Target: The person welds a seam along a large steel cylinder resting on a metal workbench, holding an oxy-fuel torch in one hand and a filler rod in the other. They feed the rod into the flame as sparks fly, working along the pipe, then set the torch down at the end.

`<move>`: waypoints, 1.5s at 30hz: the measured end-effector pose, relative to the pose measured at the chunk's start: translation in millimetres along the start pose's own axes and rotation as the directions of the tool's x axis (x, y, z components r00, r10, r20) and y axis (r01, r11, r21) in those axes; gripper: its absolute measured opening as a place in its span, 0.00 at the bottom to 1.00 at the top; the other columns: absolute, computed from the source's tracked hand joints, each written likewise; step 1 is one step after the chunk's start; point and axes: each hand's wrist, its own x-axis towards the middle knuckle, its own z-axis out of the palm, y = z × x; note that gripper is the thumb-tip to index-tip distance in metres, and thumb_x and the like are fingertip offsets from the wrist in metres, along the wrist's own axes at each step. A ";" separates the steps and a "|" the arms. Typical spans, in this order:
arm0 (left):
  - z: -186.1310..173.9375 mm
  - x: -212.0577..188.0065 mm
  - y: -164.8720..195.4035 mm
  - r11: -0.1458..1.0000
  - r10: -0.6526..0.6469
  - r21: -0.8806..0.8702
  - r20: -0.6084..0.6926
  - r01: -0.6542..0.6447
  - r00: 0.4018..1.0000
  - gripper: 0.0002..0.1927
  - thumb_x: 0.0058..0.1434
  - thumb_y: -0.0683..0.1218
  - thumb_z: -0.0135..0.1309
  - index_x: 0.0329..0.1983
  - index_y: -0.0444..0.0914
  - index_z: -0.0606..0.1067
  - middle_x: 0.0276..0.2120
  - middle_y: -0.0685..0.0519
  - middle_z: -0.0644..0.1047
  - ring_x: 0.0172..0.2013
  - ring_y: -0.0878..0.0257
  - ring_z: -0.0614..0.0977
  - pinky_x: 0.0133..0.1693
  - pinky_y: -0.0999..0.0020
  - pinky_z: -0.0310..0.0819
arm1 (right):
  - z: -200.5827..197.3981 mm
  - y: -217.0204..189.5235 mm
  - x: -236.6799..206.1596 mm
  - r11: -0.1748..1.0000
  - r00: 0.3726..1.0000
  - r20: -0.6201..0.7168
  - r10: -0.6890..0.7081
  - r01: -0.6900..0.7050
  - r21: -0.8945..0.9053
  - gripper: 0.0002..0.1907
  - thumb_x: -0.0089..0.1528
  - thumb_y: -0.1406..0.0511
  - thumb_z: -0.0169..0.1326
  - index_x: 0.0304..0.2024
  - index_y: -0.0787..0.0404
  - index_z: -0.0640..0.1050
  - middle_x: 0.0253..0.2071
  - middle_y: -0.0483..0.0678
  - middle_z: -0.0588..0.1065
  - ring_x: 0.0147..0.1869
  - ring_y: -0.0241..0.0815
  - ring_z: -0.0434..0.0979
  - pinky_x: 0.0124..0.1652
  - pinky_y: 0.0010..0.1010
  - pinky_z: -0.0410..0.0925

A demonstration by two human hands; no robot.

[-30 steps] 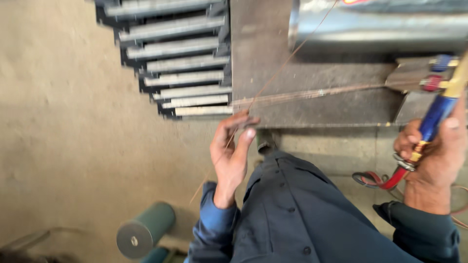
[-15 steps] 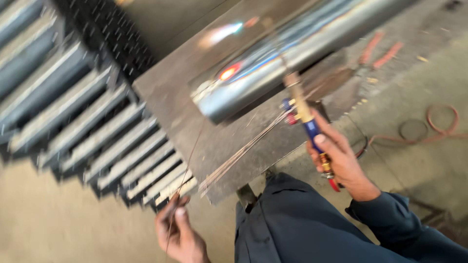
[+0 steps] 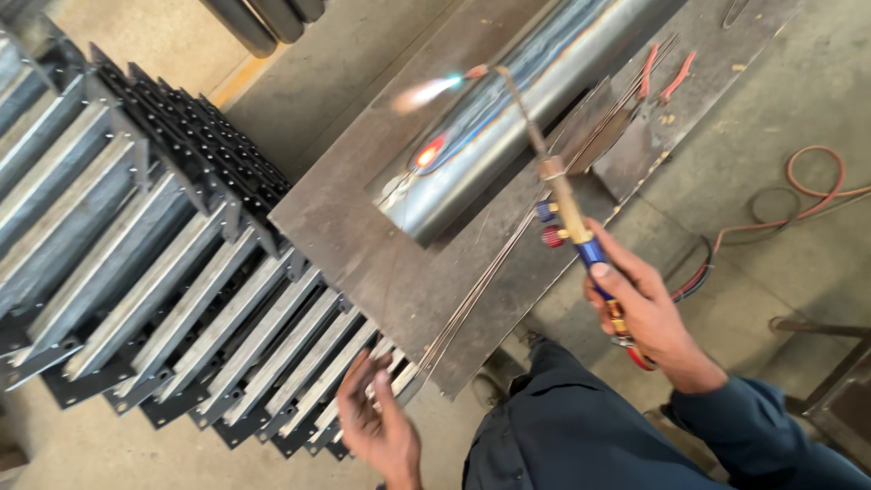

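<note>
My right hand grips the blue handle of a gas torch with red and blue valves. Its thin neck reaches up and left, and a pale flame burns at the tip above a shiny steel pipe. A red glowing spot shows on the pipe near its end. My left hand hovers with fingers apart by the near ends of thin filler rods, which lie across the steel plate table. I cannot tell whether the fingers touch the rods.
Stacked grey metal frames with black perforated ends fill the left. Red-handled pliers lie on the plate at the far side. Red hoses coil on the concrete floor at right. Dark pipes lie at top.
The view has swung up from my lap to the plate and pipe. My right hand brought the lit torch over the pipe end; my left hand stayed by the rod ends.
</note>
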 end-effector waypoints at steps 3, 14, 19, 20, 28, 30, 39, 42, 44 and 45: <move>-4.2 8.0 11.4 0.999 0.041 0.008 0.105 -0.042 0.994 0.10 0.70 0.35 0.49 0.53 0.29 0.72 0.57 0.37 0.75 0.51 0.57 0.83 0.54 0.65 0.79 | 3.3 11.1 -27.4 0.998 0.998 -0.010 -0.067 0.067 0.021 0.33 0.67 0.61 0.45 0.77 0.52 0.60 0.25 0.45 0.68 0.19 0.29 0.62 0.20 0.22 0.61; 14.4 5.4 22.9 0.995 0.045 0.087 0.024 -0.047 0.999 0.11 0.72 0.38 0.48 0.56 0.30 0.71 0.52 0.41 0.79 0.52 0.57 0.82 0.51 0.65 0.80 | -19.2 -15.1 -17.0 0.993 0.999 -0.027 0.022 -0.025 -0.113 0.33 0.67 0.60 0.46 0.76 0.49 0.63 0.26 0.45 0.68 0.19 0.31 0.63 0.20 0.23 0.60; 34.0 -3.5 18.2 0.980 0.143 0.151 -0.075 -0.130 0.987 0.11 0.72 0.37 0.51 0.56 0.30 0.71 0.56 0.39 0.76 0.54 0.56 0.81 0.52 0.65 0.80 | -39.8 -26.8 21.9 0.979 0.997 0.023 0.077 -0.071 -0.191 0.33 0.68 0.60 0.46 0.77 0.48 0.62 0.28 0.45 0.70 0.21 0.30 0.65 0.22 0.22 0.60; 35.6 -6.5 18.9 0.984 0.128 0.139 -0.088 -0.115 0.988 0.12 0.71 0.37 0.51 0.56 0.30 0.71 0.57 0.39 0.75 0.53 0.56 0.82 0.52 0.65 0.80 | -41.5 -26.8 27.0 0.979 0.994 0.037 0.103 -0.094 -0.183 0.33 0.68 0.60 0.47 0.77 0.48 0.63 0.28 0.45 0.70 0.21 0.30 0.64 0.22 0.22 0.60; 50.8 -4.5 22.8 0.973 0.180 0.164 -0.088 -0.164 0.980 0.08 0.71 0.33 0.53 0.52 0.31 0.71 0.55 0.38 0.76 0.65 0.51 0.76 0.60 0.61 0.78 | -46.0 -40.6 62.2 0.972 0.990 0.097 0.100 -0.077 -0.220 0.31 0.70 0.61 0.47 0.76 0.50 0.64 0.31 0.45 0.72 0.27 0.29 0.66 0.25 0.21 0.63; 49.0 -5.5 22.8 0.974 0.177 0.163 -0.096 -0.160 0.980 0.08 0.71 0.33 0.53 0.51 0.32 0.71 0.55 0.39 0.76 0.65 0.50 0.76 0.59 0.61 0.79 | -44.3 -43.6 66.8 0.963 0.986 0.092 0.138 -0.112 -0.245 0.30 0.69 0.62 0.47 0.76 0.49 0.65 0.32 0.45 0.71 0.27 0.29 0.65 0.25 0.22 0.61; 37.2 6.8 16.5 0.927 0.291 0.273 -0.095 -0.257 0.952 0.08 0.70 0.33 0.53 0.43 0.34 0.66 0.45 0.39 0.80 0.64 0.49 0.76 0.70 0.52 0.68 | -30.3 -52.2 75.6 0.865 0.957 0.021 0.289 -0.251 -0.435 0.30 0.68 0.62 0.47 0.75 0.43 0.67 0.30 0.44 0.70 0.26 0.32 0.62 0.25 0.26 0.60; 34.8 11.9 12.6 0.937 0.287 0.242 -0.116 -0.253 0.951 0.09 0.70 0.33 0.53 0.43 0.34 0.65 0.44 0.39 0.80 0.63 0.50 0.77 0.71 0.51 0.68 | -30.6 -48.9 78.4 0.843 0.955 0.055 0.290 -0.228 -0.488 0.31 0.70 0.63 0.47 0.78 0.43 0.67 0.32 0.45 0.70 0.26 0.33 0.63 0.25 0.27 0.61; 34.1 15.4 8.8 0.941 0.284 0.225 -0.123 -0.252 0.951 0.08 0.70 0.32 0.52 0.44 0.33 0.65 0.44 0.38 0.80 0.64 0.49 0.76 0.69 0.52 0.71 | -34.8 -44.8 81.0 0.833 0.955 0.070 0.288 -0.214 -0.510 0.32 0.71 0.63 0.48 0.79 0.44 0.67 0.32 0.46 0.71 0.26 0.34 0.63 0.25 0.28 0.61; 34.0 16.9 6.8 0.950 0.271 0.200 -0.137 -0.241 0.953 0.09 0.70 0.33 0.52 0.43 0.34 0.65 0.45 0.37 0.80 0.64 0.49 0.75 0.67 0.53 0.74 | -37.4 -41.8 81.8 0.825 0.952 0.061 0.300 -0.227 -0.517 0.32 0.71 0.63 0.48 0.79 0.44 0.68 0.32 0.46 0.70 0.26 0.34 0.63 0.25 0.28 0.61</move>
